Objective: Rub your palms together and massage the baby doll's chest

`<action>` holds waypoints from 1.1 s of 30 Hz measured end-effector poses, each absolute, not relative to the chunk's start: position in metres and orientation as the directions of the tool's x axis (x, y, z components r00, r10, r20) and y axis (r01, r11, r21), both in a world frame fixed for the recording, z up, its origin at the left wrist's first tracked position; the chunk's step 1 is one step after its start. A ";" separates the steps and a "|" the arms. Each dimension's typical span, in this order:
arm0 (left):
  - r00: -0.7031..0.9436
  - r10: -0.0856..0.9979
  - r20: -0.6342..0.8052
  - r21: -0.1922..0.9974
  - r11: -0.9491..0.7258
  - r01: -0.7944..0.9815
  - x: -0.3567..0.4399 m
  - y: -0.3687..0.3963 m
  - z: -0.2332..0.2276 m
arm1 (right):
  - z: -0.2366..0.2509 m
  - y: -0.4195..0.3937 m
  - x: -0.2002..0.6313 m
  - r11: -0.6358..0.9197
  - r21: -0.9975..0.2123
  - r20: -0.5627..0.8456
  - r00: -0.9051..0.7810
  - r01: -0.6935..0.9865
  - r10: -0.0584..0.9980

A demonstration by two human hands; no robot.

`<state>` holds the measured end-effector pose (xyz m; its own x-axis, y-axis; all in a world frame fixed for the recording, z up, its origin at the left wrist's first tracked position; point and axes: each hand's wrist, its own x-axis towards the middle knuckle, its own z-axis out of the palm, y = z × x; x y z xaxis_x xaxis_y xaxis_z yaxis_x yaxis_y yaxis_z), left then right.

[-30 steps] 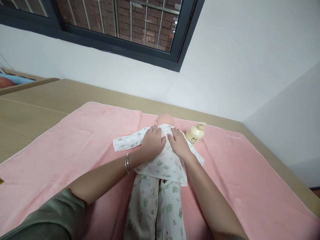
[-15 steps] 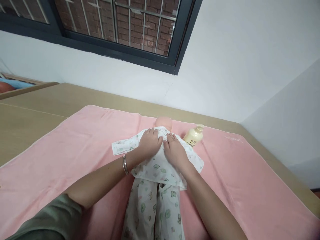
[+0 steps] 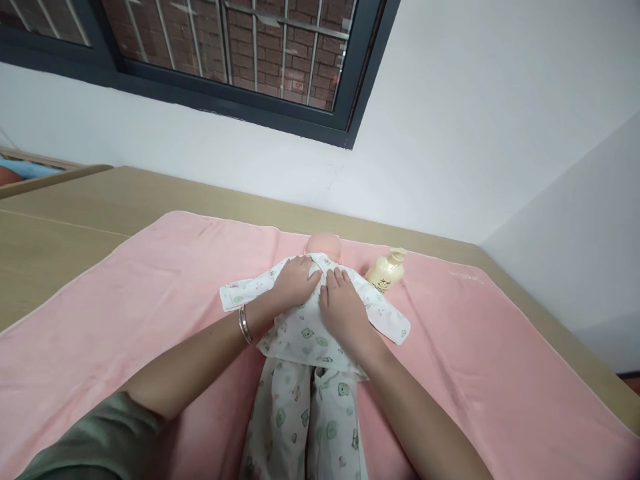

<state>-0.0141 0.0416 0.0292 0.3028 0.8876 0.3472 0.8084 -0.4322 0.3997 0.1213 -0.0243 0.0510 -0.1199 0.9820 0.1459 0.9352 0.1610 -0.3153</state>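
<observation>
A baby doll lies on its back on a pink mat, its bald head toward the wall. It wears a white printed long-sleeved top and matching trousers. On the chest at the left rests my left hand, fingers stretched out flat over the cloth, with bangles on the wrist. My right hand lies flat on the right side of the top, its fingers pointing toward the collar. The doll's arms and legs are hidden in the clothes.
A pale yellow pump bottle leans at the doll's upper right, on the mat. The wooden table top runs along the white wall below a barred window. Blue and red-brown things sit behind a wooden edge at far left.
My right hand has slid slightly left and down on the top's chest, showing more of the right sleeve. My left hand stays almost where it was.
</observation>
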 end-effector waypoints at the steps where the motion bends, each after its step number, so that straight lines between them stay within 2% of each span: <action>1: 0.295 0.885 0.359 0.383 -0.428 0.819 -0.013 0.041 0.027 | 0.051 -0.024 0.122 0.175 -0.323 0.157 -0.129 0.930 0.979; 5: 0.268 0.850 0.454 0.249 -0.410 0.877 0.001 0.019 0.016 | 0.049 -0.003 0.145 0.201 -0.405 0.167 -0.144 0.892 0.975; 8: 0.261 0.835 0.484 0.217 -0.403 0.889 0.009 0.003 0.011 | 0.044 0.014 0.161 0.176 -0.444 0.160 -0.116 0.878 0.980; 13: 0.296 0.828 0.476 0.289 -0.465 0.836 0.002 0.014 0.016 | 0.042 0.011 0.153 0.157 -0.363 0.183 -0.095 0.918 0.978; 18: 0.255 0.869 0.423 0.387 -0.428 0.817 -0.007 0.034 0.022 | 0.048 -0.014 0.132 0.156 -0.294 0.199 -0.099 0.943 0.975; 26: 0.228 0.853 0.469 0.386 -0.430 0.816 -0.004 0.031 0.016 | 0.044 0.005 0.149 0.176 -0.412 0.183 -0.107 0.894 0.977; 33: 0.221 0.854 0.471 0.379 -0.422 0.824 -0.003 0.030 0.015 | 0.036 0.011 0.148 0.180 -0.367 0.219 -0.103 0.912 0.970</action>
<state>-0.0032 0.0303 0.0149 0.2206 0.8544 0.4705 0.8237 -0.4215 0.3792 0.1484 0.0109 0.0356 -0.1033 0.9702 0.2190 0.9125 0.1800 -0.3674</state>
